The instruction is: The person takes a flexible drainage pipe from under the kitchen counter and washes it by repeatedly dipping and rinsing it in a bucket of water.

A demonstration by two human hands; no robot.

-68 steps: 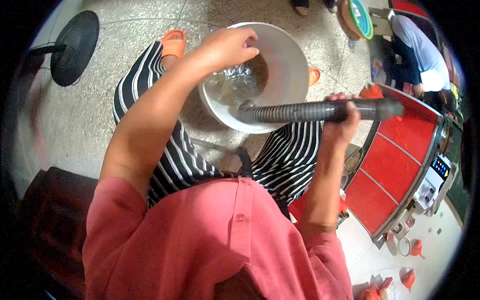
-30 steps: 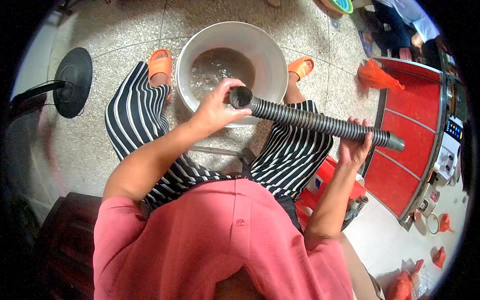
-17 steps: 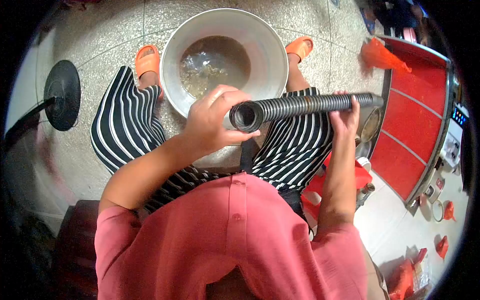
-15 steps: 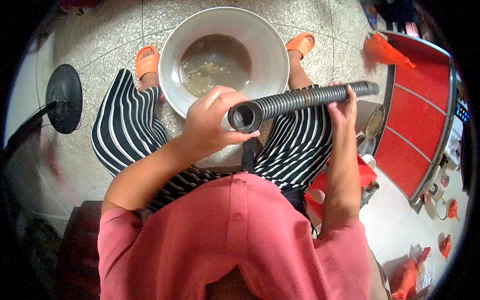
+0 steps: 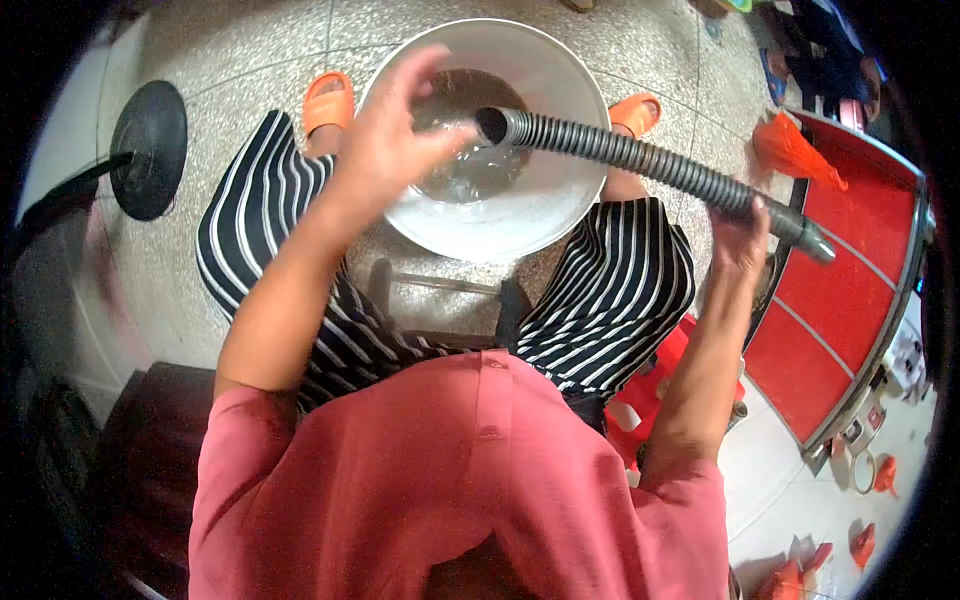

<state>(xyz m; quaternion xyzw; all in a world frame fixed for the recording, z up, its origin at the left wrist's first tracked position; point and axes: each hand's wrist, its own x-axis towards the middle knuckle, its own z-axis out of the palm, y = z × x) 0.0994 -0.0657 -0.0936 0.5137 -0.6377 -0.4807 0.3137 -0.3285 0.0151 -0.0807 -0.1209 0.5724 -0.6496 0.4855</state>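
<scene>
A dark grey corrugated hose (image 5: 640,155) stretches over the right side of a large pale basin (image 5: 560,200). My right hand (image 5: 738,240) grips it from below near its smooth far end. My left hand (image 5: 395,135), blurred by motion, has its thumb and fingers spread beside the hose's open end. Its thumb tip is very near the opening; whether it touches, I cannot tell. Inside the basin lies murky brownish water (image 5: 475,180) with glints on its surface.
Orange slippers (image 5: 328,102) are on my feet, either side of the basin. A round black base (image 5: 148,150) with a pole stands at left. To the right are a red-panelled cabinet (image 5: 800,335) and an orange-red plastic bag (image 5: 795,150). Another person's leg shows at upper right.
My left hand has come off the hose and opened, moving up over the basin. The hose's open end has risen over the water, while my right hand has carried the other end right and down.
</scene>
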